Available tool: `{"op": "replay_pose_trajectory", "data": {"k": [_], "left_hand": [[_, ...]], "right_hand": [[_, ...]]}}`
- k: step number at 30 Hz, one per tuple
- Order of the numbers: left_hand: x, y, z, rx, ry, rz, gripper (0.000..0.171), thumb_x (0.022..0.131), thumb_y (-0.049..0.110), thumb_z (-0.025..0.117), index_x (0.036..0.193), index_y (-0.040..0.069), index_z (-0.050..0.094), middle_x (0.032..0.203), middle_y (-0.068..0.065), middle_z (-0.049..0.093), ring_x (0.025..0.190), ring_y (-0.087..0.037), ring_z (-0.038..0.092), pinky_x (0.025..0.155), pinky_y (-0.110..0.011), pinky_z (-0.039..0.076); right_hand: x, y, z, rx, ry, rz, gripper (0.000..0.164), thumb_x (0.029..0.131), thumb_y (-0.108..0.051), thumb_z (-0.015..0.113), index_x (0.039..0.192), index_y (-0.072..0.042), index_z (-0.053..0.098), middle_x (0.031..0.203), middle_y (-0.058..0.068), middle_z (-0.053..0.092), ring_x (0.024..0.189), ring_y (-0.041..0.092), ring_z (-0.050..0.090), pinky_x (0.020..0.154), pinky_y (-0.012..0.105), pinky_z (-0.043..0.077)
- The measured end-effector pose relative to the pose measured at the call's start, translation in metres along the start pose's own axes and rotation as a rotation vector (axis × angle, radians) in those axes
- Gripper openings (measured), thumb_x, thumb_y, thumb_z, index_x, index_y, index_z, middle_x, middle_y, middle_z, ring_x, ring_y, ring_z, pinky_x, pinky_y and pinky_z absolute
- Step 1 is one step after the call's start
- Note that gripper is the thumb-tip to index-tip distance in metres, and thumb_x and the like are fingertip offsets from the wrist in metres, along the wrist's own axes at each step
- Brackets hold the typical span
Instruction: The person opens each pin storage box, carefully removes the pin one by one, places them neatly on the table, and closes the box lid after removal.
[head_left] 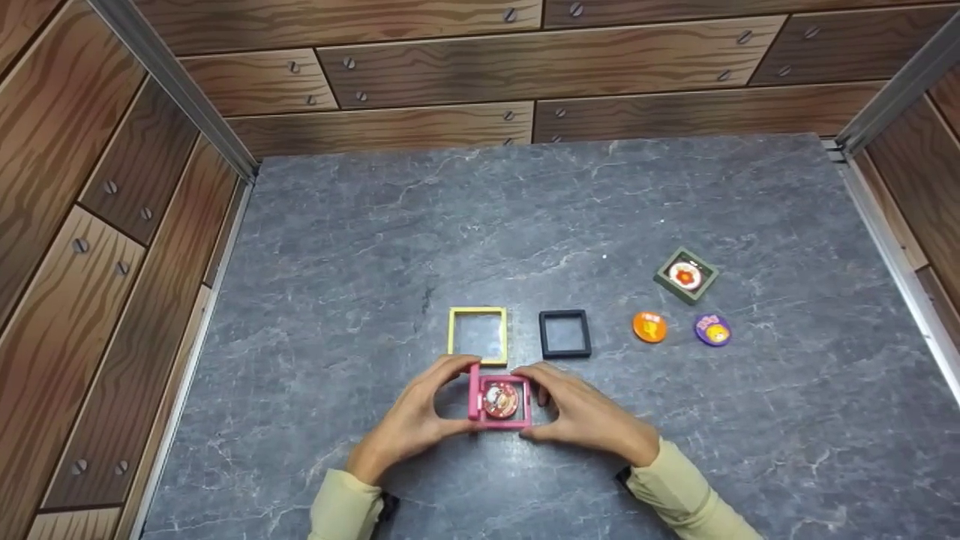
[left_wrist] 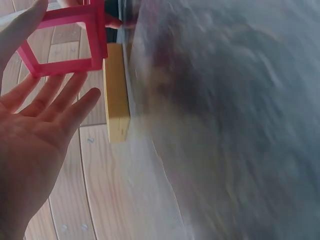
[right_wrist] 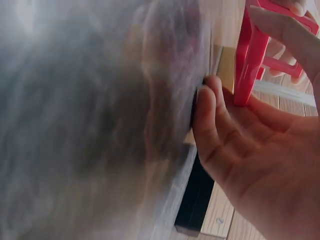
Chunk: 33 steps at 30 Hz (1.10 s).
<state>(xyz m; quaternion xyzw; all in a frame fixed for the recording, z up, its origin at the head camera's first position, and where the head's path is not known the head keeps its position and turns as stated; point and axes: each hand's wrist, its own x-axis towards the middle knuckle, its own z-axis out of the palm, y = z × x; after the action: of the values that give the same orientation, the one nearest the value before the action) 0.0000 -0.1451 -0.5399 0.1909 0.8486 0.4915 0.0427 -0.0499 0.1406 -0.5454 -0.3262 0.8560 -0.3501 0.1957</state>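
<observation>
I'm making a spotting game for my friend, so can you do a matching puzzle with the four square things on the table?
Things:
1. pink case
2. yellow frame
3. black frame
4. green frame

Where or how, in the head view:
A. between the yellow frame and the orange badge
B. turned like a diamond, higher up than the purple badge
C. standing open, held by the left hand and the right hand
D. farthest left of the four

Right pairs: 1-C, 2-D, 3-A, 4-B

There are four frames [head_left: 474, 397] [head_left: 504, 334] [head_left: 544, 336] [head_left: 670, 286], four badges [head_left: 500, 400] [head_left: 649, 328] [head_left: 712, 330] [head_left: 685, 276], two hands [head_left: 411, 416] [head_left: 586, 412].
</observation>
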Motion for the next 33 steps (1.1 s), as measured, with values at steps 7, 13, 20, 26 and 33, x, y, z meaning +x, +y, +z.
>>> {"op": "replay_pose_trajectory", "data": {"k": [7,13,20,26,33], "left_hand": [[-0.015,-0.006,-0.009,-0.029,0.025,-0.049,0.087,0.075,0.014,0.095,0.152,0.012,0.053,0.15,-0.005,0.061,0.14,-0.024,0.06,0.122,-0.046,0.048],[-0.021,-0.011,-0.015,-0.007,0.047,-0.051,0.088,0.075,0.014,0.095,0.152,0.018,0.054,0.149,-0.005,0.062,0.138,-0.024,0.062,0.121,-0.047,0.049],[-0.026,-0.012,-0.02,0.012,0.035,-0.084,0.086,0.075,0.013,0.095,0.151,0.012,0.055,0.148,-0.008,0.062,0.141,-0.024,0.06,0.123,-0.044,0.047],[-0.03,-0.014,-0.021,0.036,0.05,-0.101,0.087,0.073,0.014,0.096,0.15,0.012,0.055,0.148,-0.005,0.063,0.141,-0.023,0.059,0.124,-0.046,0.044],[-0.03,-0.015,-0.019,0.062,0.059,-0.118,0.087,0.073,0.014,0.096,0.151,0.014,0.056,0.147,0.002,0.063,0.14,-0.023,0.059,0.124,-0.05,0.044]], "right_hand": [[0.009,-0.012,0.011,-0.093,0.015,0.021,0.084,0.078,-0.042,0.092,0.149,-0.015,0.056,0.124,0.0,0.052,0.085,0.006,0.049,0.069,0.02,0.048],[0.016,-0.018,0.021,-0.129,0.035,-0.029,0.087,0.079,-0.041,0.092,0.15,-0.009,0.055,0.113,0.002,0.048,0.077,0.005,0.041,0.062,0.018,0.045],[0.021,-0.023,0.029,-0.17,0.036,-0.043,0.084,0.079,-0.04,0.091,0.149,-0.009,0.055,0.109,0.001,0.046,0.077,0.006,0.041,0.061,0.019,0.046],[0.025,-0.026,0.033,-0.194,0.03,-0.044,0.083,0.079,-0.041,0.091,0.147,-0.01,0.056,0.108,0.001,0.047,0.075,0.007,0.041,0.061,0.02,0.046],[0.026,-0.025,0.029,-0.198,-0.002,-0.038,0.081,0.083,-0.043,0.088,0.149,-0.009,0.056,0.108,0.001,0.047,0.075,0.007,0.041,0.062,0.02,0.045]]}}
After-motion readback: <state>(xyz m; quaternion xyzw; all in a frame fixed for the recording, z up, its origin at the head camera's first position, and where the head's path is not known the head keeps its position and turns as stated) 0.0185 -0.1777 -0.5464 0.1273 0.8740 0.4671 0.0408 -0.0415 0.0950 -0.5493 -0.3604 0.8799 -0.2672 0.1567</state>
